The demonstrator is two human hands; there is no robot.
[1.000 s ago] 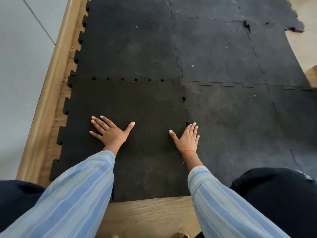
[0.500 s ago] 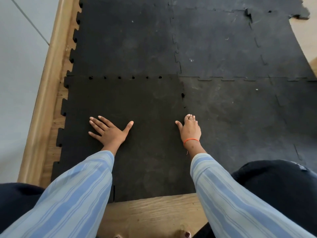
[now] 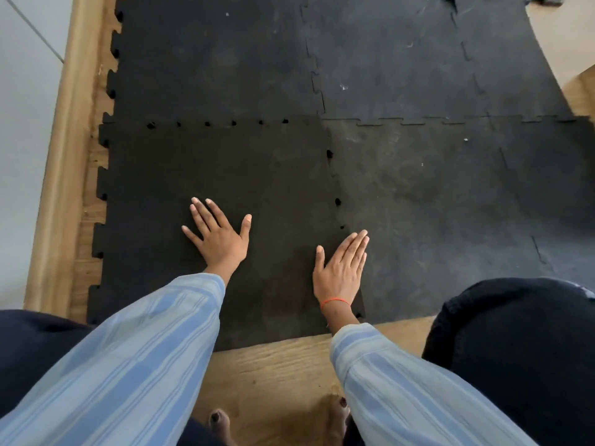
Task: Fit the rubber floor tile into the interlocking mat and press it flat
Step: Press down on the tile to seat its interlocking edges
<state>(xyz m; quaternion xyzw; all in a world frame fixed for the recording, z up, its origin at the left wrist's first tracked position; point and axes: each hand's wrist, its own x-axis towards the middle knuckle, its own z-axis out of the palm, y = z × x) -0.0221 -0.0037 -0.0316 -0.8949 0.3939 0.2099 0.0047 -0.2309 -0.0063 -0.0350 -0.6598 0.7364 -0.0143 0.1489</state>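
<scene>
A darker black rubber floor tile [image 3: 225, 175] lies at the near left corner of the interlocking mat [image 3: 418, 194]. Small gaps show along its far seam and its right seam. My left hand [image 3: 219, 236] rests palm down on the tile's middle, fingers spread. Flat on the tile's right seam, near the front edge, lies my right hand [image 3: 341, 268] with its fingers together. Neither hand holds anything.
Worn grey-black mat tiles [image 3: 402, 59] fill the far and right side. Bare wooden floor [image 3: 283, 365] shows in front of the tile. A wooden skirting strip [image 3: 64, 156] and a pale wall run along the left. My dark-clothed knee [image 3: 515, 349] is at the right.
My right hand has slid back toward me along the right seam and now lies flat. My left hand has stayed on the tile. The view has shifted slightly.
</scene>
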